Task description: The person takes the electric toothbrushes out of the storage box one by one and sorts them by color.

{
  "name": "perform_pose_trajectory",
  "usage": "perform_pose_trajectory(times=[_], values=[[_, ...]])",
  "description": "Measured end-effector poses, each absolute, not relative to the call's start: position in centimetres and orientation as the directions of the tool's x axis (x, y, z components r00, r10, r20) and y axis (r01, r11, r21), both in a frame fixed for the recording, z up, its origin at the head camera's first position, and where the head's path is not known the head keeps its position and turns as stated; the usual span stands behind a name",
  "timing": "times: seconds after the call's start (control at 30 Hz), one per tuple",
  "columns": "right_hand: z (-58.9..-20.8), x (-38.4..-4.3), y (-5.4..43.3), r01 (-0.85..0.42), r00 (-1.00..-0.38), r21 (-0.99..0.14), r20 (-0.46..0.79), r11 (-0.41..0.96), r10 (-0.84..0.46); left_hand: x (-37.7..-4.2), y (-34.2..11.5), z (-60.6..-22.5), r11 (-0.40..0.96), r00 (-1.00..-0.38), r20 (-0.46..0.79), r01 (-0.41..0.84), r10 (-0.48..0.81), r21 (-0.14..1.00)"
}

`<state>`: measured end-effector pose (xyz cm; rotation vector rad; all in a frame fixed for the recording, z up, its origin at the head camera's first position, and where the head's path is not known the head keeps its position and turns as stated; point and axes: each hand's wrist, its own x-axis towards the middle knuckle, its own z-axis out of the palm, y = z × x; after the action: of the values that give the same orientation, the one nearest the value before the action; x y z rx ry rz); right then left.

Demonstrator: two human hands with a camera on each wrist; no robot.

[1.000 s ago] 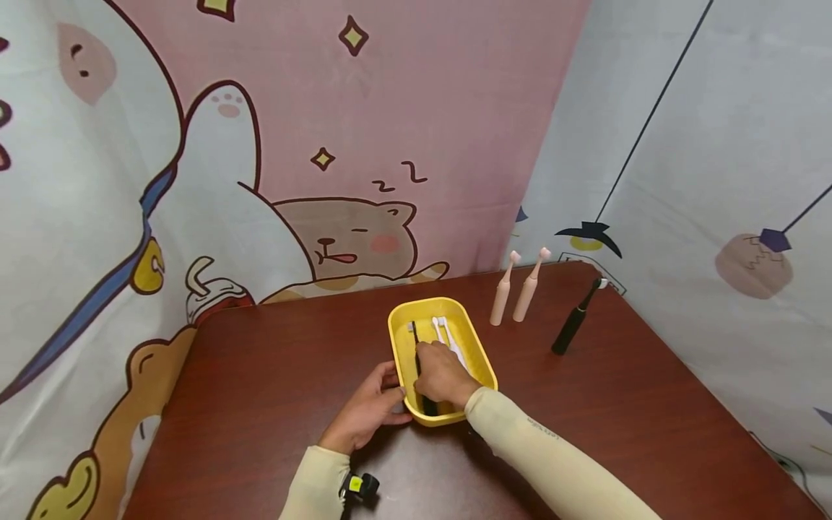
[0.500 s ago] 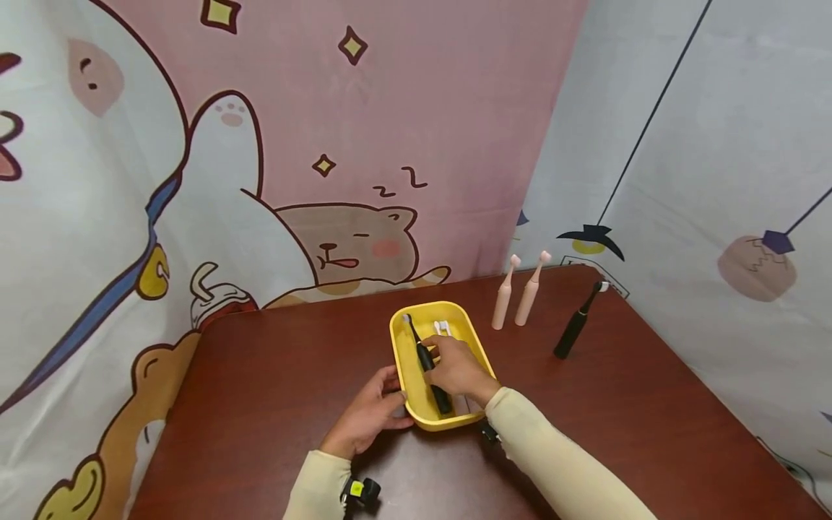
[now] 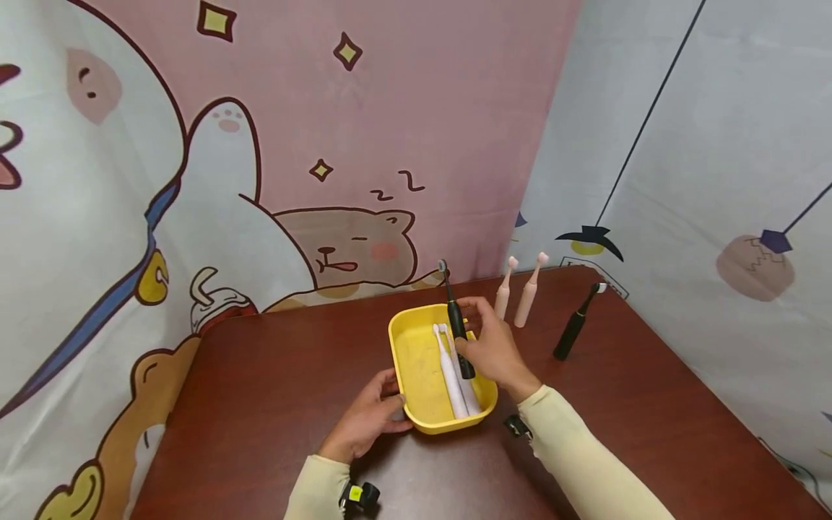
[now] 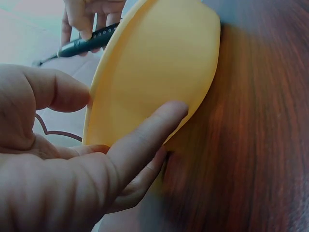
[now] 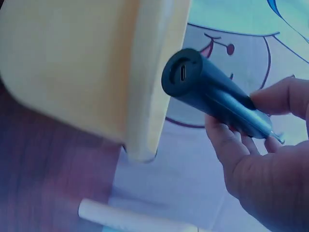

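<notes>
A black electric toothbrush [image 3: 458, 321] is held upright, slightly tilted, between the thumb and fingers of my right hand [image 3: 495, 348]. It is raised over the right side of a yellow bin [image 3: 406, 310]. In the right wrist view, the base of the black toothbrush [image 5: 186, 75] shows its charging port. Two pale electric toothbrushes [image 3: 450, 375] lie side by side in the bin; the right one is partly hidden behind the black one. My left hand [image 3: 367, 415] touches the bin's near-left outer wall; the left wrist view shows fingers [image 4: 145, 135] extended against that wall.
Two pale pink electric toothbrushes [image 3: 528, 296] stand upright behind and right of the bin, one partly hidden by my right hand. Another black electric toothbrush [image 3: 572, 331] stands farther right on the brown table [image 3: 279, 375]. Printed cloth walls [image 3: 455, 144] border the table.
The black toothbrush has been lifted out of the bin by my right hand and carried up and to the right. My left hand has stayed at the bin's side.
</notes>
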<state>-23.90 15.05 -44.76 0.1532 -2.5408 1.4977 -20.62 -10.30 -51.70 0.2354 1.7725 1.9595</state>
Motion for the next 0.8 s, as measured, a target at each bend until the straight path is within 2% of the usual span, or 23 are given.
perform_pose_trajectory(times=[0.2,0.53,0.8], values=[[-44.2,-23.9,16.6,-0.250,-0.949,-0.866,0.307,0.433,0.067,-20.7,-10.2,-51.9,-0.042,-0.868,-0.194,-0.239,0.456,0.970],[-44.3,-23.6,18.9,-0.306,-0.899,-0.843,0.409,0.442,0.157,-20.6,-10.3,-51.5,-0.044,-0.866,-0.197,-0.243,0.459,0.969],[-45.6,-23.6,21.0,-0.275,-0.877,-0.791,0.439,0.547,0.193,-20.4,-10.3,-51.4,-0.041,-0.867,-0.204,-0.249,0.454,0.968]])
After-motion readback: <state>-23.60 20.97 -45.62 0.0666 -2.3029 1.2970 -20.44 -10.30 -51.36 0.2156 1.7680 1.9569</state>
